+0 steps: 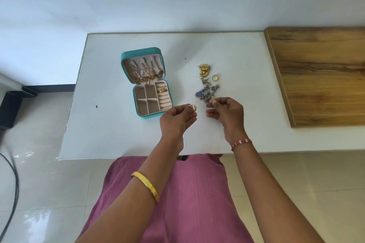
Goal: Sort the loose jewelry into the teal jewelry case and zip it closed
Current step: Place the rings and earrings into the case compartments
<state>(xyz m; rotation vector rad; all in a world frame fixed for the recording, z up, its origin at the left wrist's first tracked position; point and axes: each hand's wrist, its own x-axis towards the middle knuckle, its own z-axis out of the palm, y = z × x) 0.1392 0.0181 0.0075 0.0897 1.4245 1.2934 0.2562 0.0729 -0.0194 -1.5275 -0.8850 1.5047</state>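
No brand, label or legible writing shows on any item. A dark cable [11,183] runs over the tiled floor at far left. On the white tabletop [102,134] the teal case [146,83] lies unzipped and open, left of centre; its long axis runs from the near edge toward the far edge, tilted slightly to the left, with the lid [142,65] propped at the far end and the tray nearer the person. Gold chains [147,76] hang inside the lid. The tray shows square compartments on its left and ring rolls on its right, with one gold ring [162,90] seated in the rolls. The left hand [176,118], raised just right of the case's near corner, pinches a small gold ring [194,107] between thumb and fingertips; a gold bangle [147,185] sits on that forearm. Right of it, the loose jewelry [207,85] lies in a pile strung out from near to far: gold flower pieces [204,70] at the far end, a plain gold ring [215,78] beside them, silver and blue pieces nearer. The right hand [227,110], at the pile's near end, pinches a small gold piece [213,98]; a red thread band [242,143] circles its wrist. A wooden board [320,75] lies at far right.
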